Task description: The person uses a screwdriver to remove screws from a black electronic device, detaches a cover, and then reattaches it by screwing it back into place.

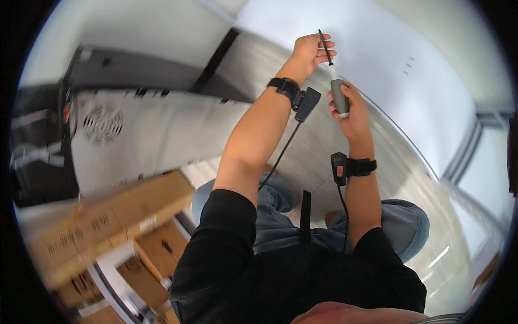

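Note:
A screwdriver (338, 92) with a grey handle, a pale collar and a thin black shaft points up and slightly left. My right hand (354, 108) is closed around its handle. Beside the upper shaft, my left hand (309, 49) has its fingers stretched out and apart. The shaft crosses in front of these fingers; whether they touch it I cannot tell. Just beyond both hands is a large smooth white panel (372, 48). Each wrist wears a black strap with a small cabled device, one on the left (306, 104) and one on the right (339, 168).
To the left stands a pale metal casing (162, 129) with a round vent grille, next to a dark frame (135, 73). Cardboard boxes (108, 216) are stacked at the lower left. Light plank flooring (318, 151) shows between my knees and the white panel. Device cables hang along my arms.

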The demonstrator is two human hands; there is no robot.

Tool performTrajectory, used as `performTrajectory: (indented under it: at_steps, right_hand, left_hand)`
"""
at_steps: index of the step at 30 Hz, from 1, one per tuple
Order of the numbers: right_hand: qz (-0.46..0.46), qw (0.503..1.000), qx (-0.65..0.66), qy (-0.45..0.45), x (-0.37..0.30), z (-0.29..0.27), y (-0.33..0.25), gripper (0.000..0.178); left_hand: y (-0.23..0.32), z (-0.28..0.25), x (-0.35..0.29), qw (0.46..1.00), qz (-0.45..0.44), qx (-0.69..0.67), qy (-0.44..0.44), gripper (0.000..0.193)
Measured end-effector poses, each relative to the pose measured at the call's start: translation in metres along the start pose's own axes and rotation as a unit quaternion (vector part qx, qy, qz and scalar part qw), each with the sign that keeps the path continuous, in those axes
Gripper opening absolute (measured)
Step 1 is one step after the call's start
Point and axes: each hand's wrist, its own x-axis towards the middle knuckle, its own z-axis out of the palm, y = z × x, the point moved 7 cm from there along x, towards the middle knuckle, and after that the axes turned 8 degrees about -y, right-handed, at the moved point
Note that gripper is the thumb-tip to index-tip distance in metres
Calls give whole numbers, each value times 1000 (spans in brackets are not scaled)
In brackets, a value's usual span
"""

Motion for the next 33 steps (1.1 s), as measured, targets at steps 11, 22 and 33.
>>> performTrajectory:
  at_steps: [11, 22, 33]
  right_hand:
    - [175, 951, -47, -252, -119, 101, 85, 46]
    - [159, 944, -106, -269, -148, 173, 106, 39]
    - [121, 960, -116, -224, -152, 187, 122, 36]
  left_hand:
    - [-40, -119, -262, 939, 102, -103, 311, 28]
    - [-11, -160, -328, 947, 140, -116, 266, 22]
    - [-8, -174, -330, 960, 157, -100, 211, 27]
